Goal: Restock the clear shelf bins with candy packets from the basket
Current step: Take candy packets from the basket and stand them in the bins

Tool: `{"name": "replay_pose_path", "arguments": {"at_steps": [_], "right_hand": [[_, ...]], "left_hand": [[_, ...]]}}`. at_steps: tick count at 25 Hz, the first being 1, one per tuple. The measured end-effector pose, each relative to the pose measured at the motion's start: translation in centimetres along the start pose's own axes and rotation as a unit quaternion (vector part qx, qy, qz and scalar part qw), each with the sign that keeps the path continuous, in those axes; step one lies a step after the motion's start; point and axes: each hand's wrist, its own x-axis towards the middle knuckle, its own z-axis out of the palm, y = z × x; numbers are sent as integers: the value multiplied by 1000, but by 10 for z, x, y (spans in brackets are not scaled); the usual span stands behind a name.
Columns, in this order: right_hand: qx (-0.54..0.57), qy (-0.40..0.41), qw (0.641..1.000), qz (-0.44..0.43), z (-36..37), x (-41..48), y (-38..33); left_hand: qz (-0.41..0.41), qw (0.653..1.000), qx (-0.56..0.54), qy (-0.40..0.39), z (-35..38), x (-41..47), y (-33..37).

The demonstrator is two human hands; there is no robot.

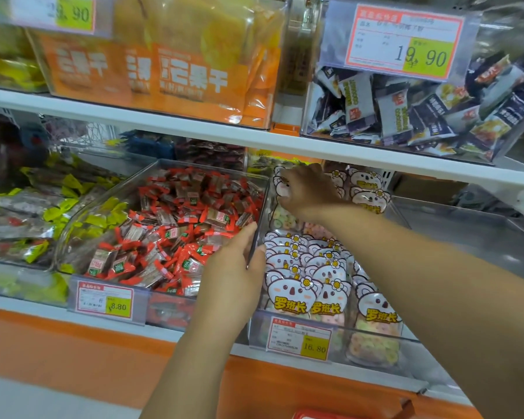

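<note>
Nearest of all, low at the bottom edge of the frame, a sliver of red plastic shows, which I take for the rim of the basket; nothing of its contents is visible. Above it two bare forearms reach into the lower shelf. The left hand has the side wall of the clear bin between thumb and fingers, steadying it at centre frame. The right hand stretches to the back of that bin, its fingers curled over a koala packet that it seems to be seating in the rear row. The koala packets in the front rows already stand tightly overlapped, so this bin looks close to full. How much stock remains in the basket I cannot tell, and whether other bins need filling is only a guess. Each koala packet carries yellow characters, 罗班长. The price tag on this bin reads 16.80. To the left, the bin of red-wrapped candies has a tag marked 8.80. On the upper shelf, orange bags show large white characters ending in 果干. At upper right, a tag reads 19.90 over dark blue and white packets whose print is too small to read. The tag at upper left shows only 90.
</note>
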Motion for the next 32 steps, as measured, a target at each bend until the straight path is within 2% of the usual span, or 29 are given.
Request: {"name": "replay_pose_path", "arguments": {"at_steps": [4, 6, 9, 12, 18, 22, 27, 32], "right_hand": [[35, 8, 999, 0, -5, 9, -7], [99, 10, 995, -6, -13, 12, -5], [235, -29, 971, 19, -26, 7, 9], [325, -3, 945, 36, -35, -8, 19], [321, 45, 942, 81, -45, -29, 27], [425, 50, 899, 96, -55, -62, 28], [445, 107, 886, 76, -47, -90, 33], [469, 67, 880, 42, -52, -101, 35]], "left_hand": [[5, 1000, 4, -2, -1, 0, -1], [2, 1000, 2, -3, -1, 1, -2], [-2, 1000, -4, -7, -2, 1, -1], [-5, 1000, -4, -11, -3, 0, 0], [-7, 1000, -25, -11, -3, -3, 3], [-14, 997, -71, 2, -2, -1, 2], [-1, 997, -73, 9, 1, -1, 4], [34, 998, 5, -43, 4, -2, 8]]}}
